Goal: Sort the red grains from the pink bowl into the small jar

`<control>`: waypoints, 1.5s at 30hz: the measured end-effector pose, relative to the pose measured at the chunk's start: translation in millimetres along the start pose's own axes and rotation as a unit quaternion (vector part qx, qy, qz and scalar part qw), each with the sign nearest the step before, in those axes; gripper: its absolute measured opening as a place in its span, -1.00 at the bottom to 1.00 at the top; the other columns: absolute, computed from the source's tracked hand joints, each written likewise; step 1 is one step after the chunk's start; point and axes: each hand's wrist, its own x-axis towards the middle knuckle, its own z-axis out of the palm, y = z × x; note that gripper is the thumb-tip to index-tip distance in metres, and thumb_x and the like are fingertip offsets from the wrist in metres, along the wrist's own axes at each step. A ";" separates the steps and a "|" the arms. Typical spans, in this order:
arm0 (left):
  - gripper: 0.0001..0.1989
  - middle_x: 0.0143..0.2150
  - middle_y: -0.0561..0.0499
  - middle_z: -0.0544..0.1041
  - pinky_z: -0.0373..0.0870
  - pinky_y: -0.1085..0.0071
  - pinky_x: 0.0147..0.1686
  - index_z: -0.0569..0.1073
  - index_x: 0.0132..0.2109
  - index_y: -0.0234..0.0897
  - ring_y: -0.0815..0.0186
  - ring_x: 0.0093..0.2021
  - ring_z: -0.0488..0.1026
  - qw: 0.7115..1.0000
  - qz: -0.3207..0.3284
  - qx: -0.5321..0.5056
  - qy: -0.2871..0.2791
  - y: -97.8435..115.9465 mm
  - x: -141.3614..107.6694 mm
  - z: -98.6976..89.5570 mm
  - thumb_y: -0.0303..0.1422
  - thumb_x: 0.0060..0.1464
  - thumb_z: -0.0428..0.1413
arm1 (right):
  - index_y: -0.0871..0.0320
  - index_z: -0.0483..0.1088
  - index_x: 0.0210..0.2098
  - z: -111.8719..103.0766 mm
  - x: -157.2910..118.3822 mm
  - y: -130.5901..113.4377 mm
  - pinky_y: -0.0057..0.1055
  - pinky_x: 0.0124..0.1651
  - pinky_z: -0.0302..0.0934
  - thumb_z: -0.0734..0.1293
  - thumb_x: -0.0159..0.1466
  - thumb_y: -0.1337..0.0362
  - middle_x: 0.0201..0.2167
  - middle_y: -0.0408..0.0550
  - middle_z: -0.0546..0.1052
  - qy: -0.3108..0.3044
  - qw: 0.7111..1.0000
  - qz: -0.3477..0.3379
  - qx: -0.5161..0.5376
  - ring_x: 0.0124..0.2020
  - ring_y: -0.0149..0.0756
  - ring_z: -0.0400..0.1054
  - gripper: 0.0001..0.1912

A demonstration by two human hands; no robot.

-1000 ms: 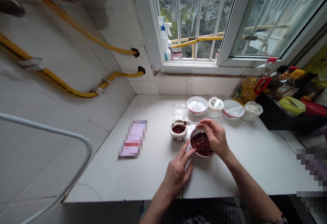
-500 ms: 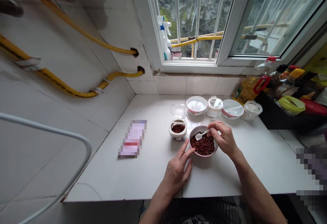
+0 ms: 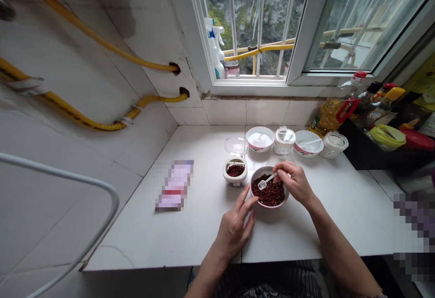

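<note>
A bowl (image 3: 261,170) with a pink rim holds reddish-brown dried peppercorns (image 3: 272,194), by the look of them. My right hand (image 3: 295,183) pinches the handle of a small white spoon (image 3: 262,184); its scoop hangs over the peppercorns with a few dark bits in it. On the near left side of the bowl, my left hand (image 3: 238,223) steadies the rim with its fingers. Just left of the bowl stands a seasoning jar (image 3: 235,178), partly filled with the same dark bits. Its clear lid (image 3: 236,146) is flipped up behind it.
Behind are a bowl of white granules (image 3: 260,139), a lidded jar (image 3: 284,141), another bowl with a white spoon (image 3: 308,144) and a second jar (image 3: 335,145). An oil bottle (image 3: 335,107) stands back right beside a black rack of condiments. A blurred packet (image 3: 175,185) lies left.
The spoon has tilted and shifted slightly left, and a few dark bits now show in its scoop. My left hand stays at the bowl. The whole view has moved slightly.
</note>
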 end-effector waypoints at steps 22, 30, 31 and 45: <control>-0.55 0.38 -0.29 0.24 0.59 0.32 -0.09 0.27 0.24 -0.20 0.21 -0.04 0.60 1.000 0.004 -0.002 0.001 -0.7 0.1 1.5 -0.56 0.25 -0.04 | 0.09 0.42 -0.18 35.8 2.4 -20.5 -0.21 -0.06 0.37 0.20 0.38 0.28 -0.28 -0.02 0.65 0.068 0.992 -0.081 0.072 -0.25 -0.22 0.55 -0.84; -0.55 0.38 -0.28 0.25 0.59 0.33 -0.09 0.27 0.24 -0.18 0.21 -0.03 0.59 1.000 0.007 0.005 0.003 -0.3 0.9 1.3 -0.56 0.25 -0.04 | 0.07 0.42 -0.18 23.0 0.5 -19.1 -0.09 0.13 0.23 0.18 0.35 0.43 -0.36 -0.11 0.66 0.085 0.969 -0.222 -0.065 -0.35 -0.25 0.52 -0.78; -0.55 0.37 -0.28 0.25 0.59 0.32 -0.09 0.27 0.24 -0.18 0.21 -0.02 0.59 1.000 0.007 0.006 0.002 -0.2 0.8 1.2 -0.56 0.25 -0.04 | 0.07 0.43 -0.19 17.8 0.1 -16.0 -0.10 0.11 0.25 0.19 0.34 0.42 -0.40 -0.13 0.65 0.097 0.972 -0.203 -0.060 -0.37 -0.24 0.51 -0.79; -0.56 0.35 -0.28 0.29 0.59 0.33 -0.10 0.27 0.23 -0.18 0.23 -0.06 0.60 1.000 0.009 0.003 0.006 1.0 2.0 0.2 -0.56 0.25 -0.04 | 0.05 0.42 -0.41 20.1 -0.7 3.1 -0.18 0.04 0.25 0.19 0.24 0.39 -0.57 -0.15 0.58 0.017 0.997 -0.051 -0.054 -0.31 -0.19 0.46 -0.79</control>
